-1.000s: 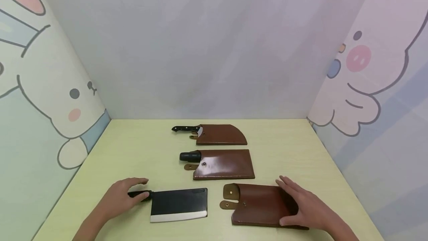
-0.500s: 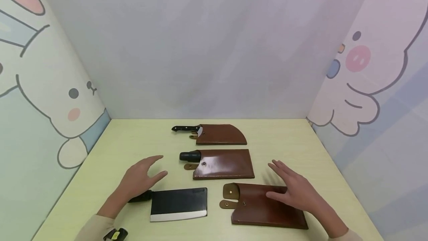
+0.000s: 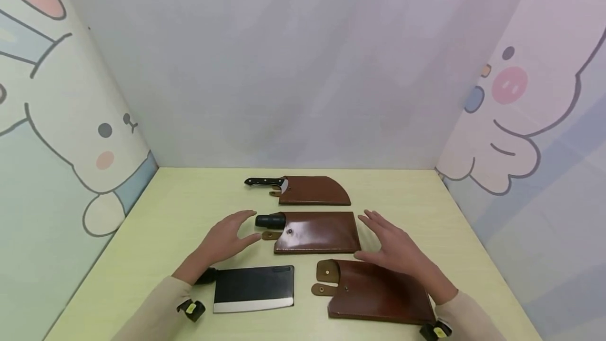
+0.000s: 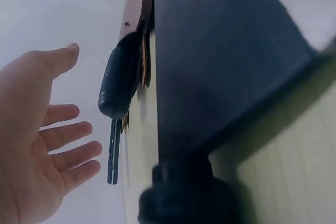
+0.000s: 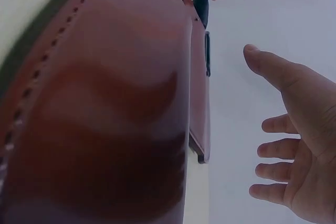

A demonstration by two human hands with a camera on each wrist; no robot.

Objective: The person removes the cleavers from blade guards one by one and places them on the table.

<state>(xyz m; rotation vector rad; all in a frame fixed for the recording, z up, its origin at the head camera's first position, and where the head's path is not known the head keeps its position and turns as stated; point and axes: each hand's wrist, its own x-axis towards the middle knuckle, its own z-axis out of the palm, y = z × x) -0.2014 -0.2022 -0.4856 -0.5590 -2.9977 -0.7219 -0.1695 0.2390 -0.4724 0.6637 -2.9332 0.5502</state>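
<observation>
My left hand point(image 3: 223, 241) hovers with spread, relaxed fingers just left of a black knife handle point(image 3: 270, 221). That handle juts from the middle brown leather sheath point(image 3: 319, 233), whose blade part is hidden inside. My right hand point(image 3: 393, 246) is off the sheath's right end, fingers extended, holding nothing. Below it lies the front brown sheath point(image 3: 374, 296), its strap and flap point(image 3: 327, 271) loose on the left. A bare cleaver point(image 3: 253, 287) with a dark blade lies at front left, its handle partly covered by my left forearm. In the left wrist view the cleaver point(image 4: 226, 51) looms close.
At the back lies another brown sheath point(image 3: 316, 190) with a black riveted knife handle point(image 3: 263, 181) sticking out leftward. The pale yellow table point(image 3: 189, 193) is bounded by a grey back wall point(image 3: 293, 67) and side walls with cartoon animals.
Both hands have left the front row. The left came off the cleaver handle, moving forward and right. The right lifted from the front sheath and moved forward and left, to beside the middle sheath.
</observation>
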